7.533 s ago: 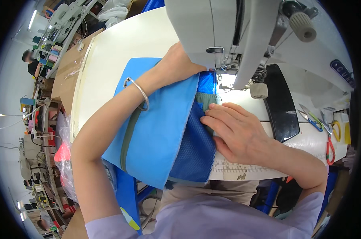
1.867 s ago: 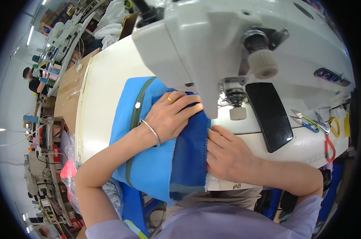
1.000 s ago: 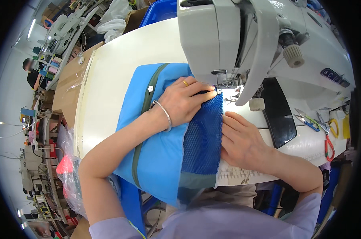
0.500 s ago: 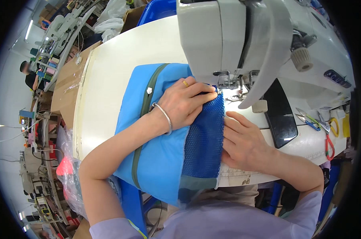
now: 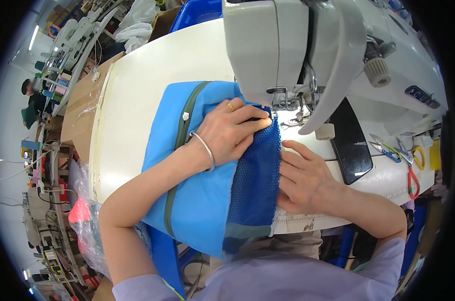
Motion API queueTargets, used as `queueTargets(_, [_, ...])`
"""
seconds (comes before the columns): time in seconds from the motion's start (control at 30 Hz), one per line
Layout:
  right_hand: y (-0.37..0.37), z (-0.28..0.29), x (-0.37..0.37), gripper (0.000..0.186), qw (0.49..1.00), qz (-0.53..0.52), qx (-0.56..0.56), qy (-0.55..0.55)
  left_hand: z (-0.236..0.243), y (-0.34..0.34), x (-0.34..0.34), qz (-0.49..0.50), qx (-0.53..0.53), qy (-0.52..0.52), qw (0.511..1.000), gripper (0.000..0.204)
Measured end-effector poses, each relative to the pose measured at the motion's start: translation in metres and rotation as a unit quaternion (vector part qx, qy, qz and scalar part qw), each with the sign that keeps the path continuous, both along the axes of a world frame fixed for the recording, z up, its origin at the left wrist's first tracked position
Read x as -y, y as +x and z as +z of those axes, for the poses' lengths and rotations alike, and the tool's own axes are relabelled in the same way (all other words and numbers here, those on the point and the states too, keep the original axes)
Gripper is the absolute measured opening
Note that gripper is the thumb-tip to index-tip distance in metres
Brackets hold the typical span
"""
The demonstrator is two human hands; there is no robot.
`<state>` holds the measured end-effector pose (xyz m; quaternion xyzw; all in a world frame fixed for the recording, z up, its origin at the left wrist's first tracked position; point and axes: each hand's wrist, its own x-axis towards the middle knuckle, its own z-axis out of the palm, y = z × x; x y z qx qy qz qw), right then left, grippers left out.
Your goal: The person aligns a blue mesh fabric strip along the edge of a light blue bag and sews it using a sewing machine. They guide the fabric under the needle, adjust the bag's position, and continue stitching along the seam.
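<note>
From the head view, the light-blue fabric piece (image 5: 192, 165) is spread over the worktop's (image 5: 137, 100) front edge, one end hanging off it. The dark-blue mesh panel (image 5: 255, 180) is pressed flat by the left hand (image 5: 230, 133), fingers together, at the sewing machine's (image 5: 297, 45) foot. The right hand (image 5: 305, 180) is laid flat, gripping nothing, against the mesh's right edge. Scissors (image 5: 413, 180) lie at the right edge.
</note>
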<state>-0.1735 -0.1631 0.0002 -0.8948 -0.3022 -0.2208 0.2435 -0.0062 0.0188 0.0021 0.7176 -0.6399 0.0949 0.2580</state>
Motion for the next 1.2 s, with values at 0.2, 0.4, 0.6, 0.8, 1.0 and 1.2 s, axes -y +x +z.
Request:
queueTargets(0.2, [0.009,0.019,0.04,0.012,0.981,-0.167,0.004,0.1,-0.003,-0.003,-0.001,0.02,0.022,-0.019,0.999,0.035])
queueTargets(0.4, [0.02,0.042,0.059,0.008,0.927,-0.323,-0.056,0.185,-0.005,-0.007,0.0,0.029,0.006,-0.033,0.999,0.034])
queueTargets(0.6, [0.026,0.028,0.068,0.01,0.939,-0.337,0.048,0.052,-0.007,-0.007,0.002,0.032,0.028,-0.034,0.998,0.038])
queueTargets(0.8, [0.026,0.025,0.07,0.014,0.941,-0.331,0.034,0.065,-0.008,-0.01,0.0,0.034,0.033,-0.039,0.998,0.038])
queueTargets(1.0, [0.023,0.023,0.067,0.017,0.951,-0.293,0.063,0.073,-0.008,-0.009,0.002,0.038,0.047,-0.028,0.998,0.037])
queueTargets(1.2, [-0.005,0.037,0.044,0.016,0.953,-0.27,0.0,0.135,-0.007,-0.002,-0.006,0.017,0.033,-0.008,0.999,0.04])
